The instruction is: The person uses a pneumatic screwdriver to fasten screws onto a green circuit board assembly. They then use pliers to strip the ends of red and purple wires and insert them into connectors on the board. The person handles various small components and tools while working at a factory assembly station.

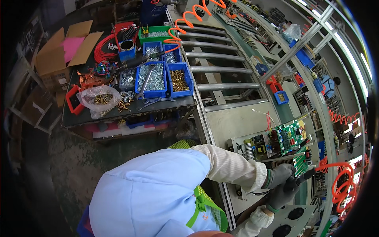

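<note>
Both my hands wear grey gloves and meet at the lower right. My right hand [281, 197] grips the handle of a black power screwdriver [301, 179], whose tip points at a finned metal part beside a green circuit board [290, 136]. My left hand [278, 174] curls over the top of the same tool. The board stands in a grey metal chassis [241, 144] with a wire coil [248, 151] and red wires. An orange coiled hose [341, 179] lies just right of the tool.
A roller conveyor [221, 69] runs up the middle. To the left, a black bench [130, 108] carries blue bins of screws [152, 79], a bag of brass parts [98, 98], red cable and cardboard boxes. A grey panel with round holes [290, 215] lies below my hands.
</note>
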`<state>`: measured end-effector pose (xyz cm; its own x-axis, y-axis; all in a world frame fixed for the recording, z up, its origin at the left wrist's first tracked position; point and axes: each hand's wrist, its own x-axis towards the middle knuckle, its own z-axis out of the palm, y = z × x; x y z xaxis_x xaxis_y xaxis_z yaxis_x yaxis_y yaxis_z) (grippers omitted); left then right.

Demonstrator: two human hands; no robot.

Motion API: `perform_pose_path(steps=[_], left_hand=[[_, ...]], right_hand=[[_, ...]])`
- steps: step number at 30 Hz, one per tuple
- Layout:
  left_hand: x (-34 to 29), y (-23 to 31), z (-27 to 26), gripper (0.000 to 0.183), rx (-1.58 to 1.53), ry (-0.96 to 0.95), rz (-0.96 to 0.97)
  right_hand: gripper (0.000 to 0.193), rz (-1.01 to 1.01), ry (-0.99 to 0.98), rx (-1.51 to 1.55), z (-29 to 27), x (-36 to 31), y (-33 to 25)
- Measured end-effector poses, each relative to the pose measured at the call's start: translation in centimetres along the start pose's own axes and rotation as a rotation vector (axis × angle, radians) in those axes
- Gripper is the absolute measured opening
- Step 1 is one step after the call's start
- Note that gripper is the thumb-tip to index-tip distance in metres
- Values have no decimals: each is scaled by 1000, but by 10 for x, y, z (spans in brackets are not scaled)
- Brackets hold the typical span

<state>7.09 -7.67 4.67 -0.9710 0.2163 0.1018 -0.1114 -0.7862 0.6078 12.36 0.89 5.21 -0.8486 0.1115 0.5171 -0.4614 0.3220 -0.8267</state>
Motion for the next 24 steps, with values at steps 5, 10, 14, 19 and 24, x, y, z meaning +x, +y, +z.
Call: perform_pose_path(steps=[5,10,14,19,24], left_hand=[[-6,-4,7,29,-7,9,4],[-9,17,-1,27,65,-59,11],[-16,43,-25,23,437,-156,-30],[-19,51,-31,22,652,-344,46],[-19,49,-31,20,659,-403,126]], right_hand=[[52,-5,79,93,0,-6,1],[38,62,80,-23,-9,-5,-3],[30,38,59,48,-17,-3,-2],[23,121,38,104,-21,-6,-5],[36,231,36,148,-17,-11,-14]])
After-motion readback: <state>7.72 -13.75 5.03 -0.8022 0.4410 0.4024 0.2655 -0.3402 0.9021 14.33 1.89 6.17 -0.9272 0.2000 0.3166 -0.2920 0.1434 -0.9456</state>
